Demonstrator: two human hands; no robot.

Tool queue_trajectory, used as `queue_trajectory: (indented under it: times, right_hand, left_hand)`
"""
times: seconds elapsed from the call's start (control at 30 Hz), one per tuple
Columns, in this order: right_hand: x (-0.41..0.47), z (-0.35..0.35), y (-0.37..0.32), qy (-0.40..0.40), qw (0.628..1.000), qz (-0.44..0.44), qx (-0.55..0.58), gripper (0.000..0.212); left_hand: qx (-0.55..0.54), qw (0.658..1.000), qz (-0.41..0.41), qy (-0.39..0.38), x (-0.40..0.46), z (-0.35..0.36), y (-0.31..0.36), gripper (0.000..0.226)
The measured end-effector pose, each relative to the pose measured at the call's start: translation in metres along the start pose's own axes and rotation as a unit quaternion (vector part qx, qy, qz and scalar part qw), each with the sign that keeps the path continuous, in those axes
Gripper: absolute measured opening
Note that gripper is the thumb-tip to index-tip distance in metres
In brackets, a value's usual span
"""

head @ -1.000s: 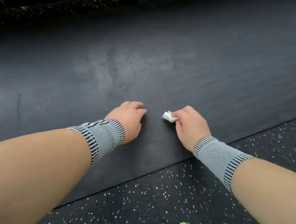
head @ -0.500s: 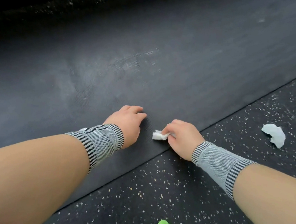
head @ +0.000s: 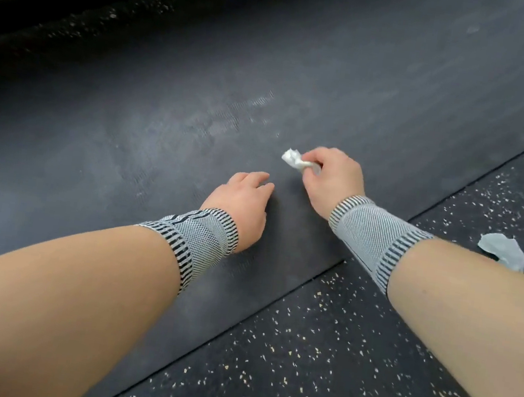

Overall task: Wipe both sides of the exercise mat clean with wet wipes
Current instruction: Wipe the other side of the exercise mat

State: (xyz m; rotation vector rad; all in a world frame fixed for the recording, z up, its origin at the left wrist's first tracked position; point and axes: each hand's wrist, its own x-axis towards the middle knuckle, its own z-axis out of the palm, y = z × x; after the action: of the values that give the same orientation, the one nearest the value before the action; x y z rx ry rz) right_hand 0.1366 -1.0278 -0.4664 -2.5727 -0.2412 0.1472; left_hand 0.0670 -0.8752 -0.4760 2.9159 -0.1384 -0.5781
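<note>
Exercise mat [head: 304, 70]: dark, flat, spanning upper and centre frame, pale smear left of centre. 
Right hand [head: 333, 177]: centre frame, fingers curled, pinching a wadded white wet wipe [head: 294, 159] over the mat. 
Left hand [head: 241, 202]: lower, left of the right hand, resting on the mat, fingers loosely bent, holding nothing. 
Speckled floor [head: 333, 357]: lower right. 
Crumpled used wipe [head: 502, 251]: right edge, on the floor.

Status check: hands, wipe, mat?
Right hand pinches wet wipe over exercise mat. Left hand rests on mat. Crumpled wipe lies on speckled floor, off the mat.
</note>
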Motion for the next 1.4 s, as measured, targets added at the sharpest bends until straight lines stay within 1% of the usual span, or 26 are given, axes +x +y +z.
queue_trajectory:
  times: [0.1, 0.23, 0.33, 0.43, 0.5, 0.53, 0.6, 0.63, 0.67, 0.7, 0.73, 0.8, 0.83, 0.87, 0.93, 1.0, 1.1, 1.2, 1.27, 1.33, 1.4]
  right_hand:
    - [0.063, 0.010, -0.026, 0.022, 1.000, -0.018, -0.001, 0.026]
    - [0.131, 0.036, -0.051, 0.030, 0.998, -0.034, -0.044, 0.030]
    - [0.162, 0.058, -0.056, 0.006, 0.996, -0.015, -0.086, 0.032]
    - [0.165, 0.068, -0.062, -0.015, 0.992, -0.011, -0.126, 0.037]
    - [0.148, 0.071, -0.062, -0.030, 0.991, -0.060, -0.117, 0.036]
    - [0.134, 0.073, -0.059, -0.049, 0.987, -0.106, -0.111, 0.035]
    - [0.099, 0.070, -0.050, -0.101, 0.968, -0.211, -0.093, 0.031]
    - [0.090, 0.064, -0.044, -0.124, 0.958, -0.243, -0.088, 0.030]
    - [0.090, 0.058, -0.040, -0.130, 0.954, -0.255, -0.091, 0.029]
    - [0.098, 0.052, -0.038, -0.112, 0.958, -0.245, -0.101, 0.030]
    - [0.112, 0.047, -0.036, -0.077, 0.968, -0.208, -0.115, 0.031]
    - [0.143, 0.039, -0.032, -0.012, 0.989, -0.084, -0.125, 0.033]
    - [0.152, 0.037, -0.031, -0.005, 0.991, -0.036, -0.130, 0.033]
    - [0.155, 0.039, -0.032, -0.013, 0.989, -0.015, -0.144, 0.033]
    - [0.145, 0.044, -0.034, -0.035, 0.987, -0.022, -0.154, 0.033]
    - [0.117, 0.048, -0.032, -0.043, 0.988, -0.055, -0.138, 0.033]
    - [0.067, 0.046, -0.024, -0.066, 0.986, -0.110, -0.109, 0.032]
    - [0.032, 0.039, -0.014, -0.110, 0.983, -0.123, -0.084, 0.030]
    - [0.015, 0.029, -0.004, -0.111, 0.988, -0.092, -0.059, 0.029]
    - [-0.004, 0.015, 0.014, -0.048, 0.998, -0.016, -0.024, 0.028]
    - [-0.023, -0.001, 0.039, 0.033, 0.997, 0.076, -0.005, 0.025]
  left_hand:
    - [-0.006, 0.999, -0.029, 0.013, 0.013, -0.008, -0.021, 0.058]
    - [-0.016, 0.998, -0.062, 0.019, 0.033, -0.016, -0.048, 0.063]
    - [-0.023, 0.995, -0.096, 0.023, 0.046, -0.022, -0.063, 0.068]
    - [-0.006, 0.995, -0.101, 0.005, 0.051, -0.023, -0.069, 0.073]
    - [0.004, 0.995, -0.102, 0.007, 0.052, -0.021, -0.070, 0.076]
    - [0.006, 0.995, -0.103, 0.011, 0.052, -0.020, -0.070, 0.077]
    - [0.005, 0.994, -0.104, 0.018, 0.052, -0.020, -0.070, 0.077]
    - [0.005, 0.994, -0.103, 0.018, 0.053, -0.020, -0.070, 0.077]
    - [0.006, 0.994, -0.104, 0.018, 0.052, -0.020, -0.070, 0.078]
    - [0.007, 0.994, -0.106, 0.018, 0.052, -0.020, -0.071, 0.078]
    - [0.008, 0.994, -0.108, 0.018, 0.053, -0.019, -0.070, 0.078]
    - [0.011, 0.993, -0.113, 0.019, 0.053, -0.019, -0.068, 0.077]
    - [0.013, 0.993, -0.116, 0.017, 0.053, -0.019, -0.067, 0.076]
    - [0.012, 0.993, -0.119, 0.014, 0.053, -0.019, -0.065, 0.076]
    - [0.007, 0.993, -0.121, 0.012, 0.053, -0.021, -0.063, 0.073]
    - [-0.006, 0.994, -0.112, 0.014, 0.052, -0.021, -0.062, 0.069]
    - [-0.012, 0.996, -0.083, 0.020, 0.049, -0.020, -0.055, 0.064]
    - [-0.015, 0.999, -0.045, 0.020, 0.045, -0.017, -0.039, 0.063]
    - [-0.019, 0.999, -0.013, 0.027, 0.043, -0.015, -0.022, 0.062]
    - [-0.026, 0.999, 0.017, 0.034, 0.044, -0.014, -0.004, 0.061]
    - [-0.025, 0.998, 0.047, 0.037, 0.047, -0.013, 0.016, 0.060]
